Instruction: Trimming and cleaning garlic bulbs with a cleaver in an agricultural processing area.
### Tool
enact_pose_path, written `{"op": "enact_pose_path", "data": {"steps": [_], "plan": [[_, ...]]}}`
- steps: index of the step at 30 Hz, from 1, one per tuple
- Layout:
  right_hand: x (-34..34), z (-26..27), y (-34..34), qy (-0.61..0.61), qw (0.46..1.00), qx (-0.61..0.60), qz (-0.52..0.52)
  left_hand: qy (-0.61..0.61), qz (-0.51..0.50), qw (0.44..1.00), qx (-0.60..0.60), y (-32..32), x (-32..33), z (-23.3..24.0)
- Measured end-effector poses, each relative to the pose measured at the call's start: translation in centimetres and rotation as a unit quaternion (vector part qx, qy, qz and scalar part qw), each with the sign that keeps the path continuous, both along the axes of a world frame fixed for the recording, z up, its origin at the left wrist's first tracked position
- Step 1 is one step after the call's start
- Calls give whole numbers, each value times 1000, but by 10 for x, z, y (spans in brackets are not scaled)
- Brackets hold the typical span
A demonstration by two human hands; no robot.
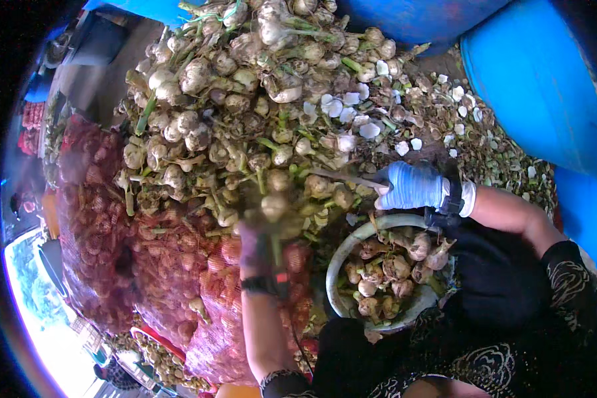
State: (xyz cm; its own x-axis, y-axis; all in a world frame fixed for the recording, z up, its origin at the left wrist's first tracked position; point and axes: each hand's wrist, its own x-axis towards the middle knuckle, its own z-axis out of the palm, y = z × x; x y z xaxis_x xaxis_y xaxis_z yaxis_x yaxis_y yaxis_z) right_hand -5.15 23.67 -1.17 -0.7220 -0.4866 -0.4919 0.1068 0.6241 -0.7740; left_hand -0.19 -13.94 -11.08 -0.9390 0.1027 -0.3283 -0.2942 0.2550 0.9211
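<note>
My right hand (412, 185), in a blue knitted glove over a pale one, grips a knife whose narrow blade (346, 177) points left over the garlic pile (239, 104). My left hand (254, 245) is blurred, in a dark covering, above the netted garlic. A garlic bulb (273, 205) shows at its fingers, and the stem (277, 248) hangs down along the hand. Finger detail is lost in the blur. Below my right wrist, a pale round bucket (339, 253) holds several trimmed garlic bulbs (395, 267).
Red mesh sacks (164, 278) full of garlic stand at the left. Blue plastic barrels (532, 94) border the pile at the upper right. Cut stems and white root discs (369, 130) litter the ground. A red-rimmed container (158, 341) is at the lower left.
</note>
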Motion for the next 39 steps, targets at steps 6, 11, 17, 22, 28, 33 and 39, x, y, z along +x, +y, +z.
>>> {"op": "enact_pose_path", "data": {"steps": [6,11,17,22,28,33,39], "plan": [[-7,34,-29,158,974,65,147,-142,144,934,295,79,16,89],[2,39,-31,287,933,32,215,-136,58,939,312,97,29,102],[4,44,-24,313,925,22,214,-125,181,905,364,129,27,142],[2,62,-25,310,923,7,226,-162,121,918,342,127,35,122],[3,61,-29,288,925,9,248,-178,50,938,292,128,60,112],[4,42,-30,273,932,-15,239,-107,7,981,164,119,78,96],[-3,-26,7,126,959,183,174,-170,-78,907,376,147,34,162]]}}
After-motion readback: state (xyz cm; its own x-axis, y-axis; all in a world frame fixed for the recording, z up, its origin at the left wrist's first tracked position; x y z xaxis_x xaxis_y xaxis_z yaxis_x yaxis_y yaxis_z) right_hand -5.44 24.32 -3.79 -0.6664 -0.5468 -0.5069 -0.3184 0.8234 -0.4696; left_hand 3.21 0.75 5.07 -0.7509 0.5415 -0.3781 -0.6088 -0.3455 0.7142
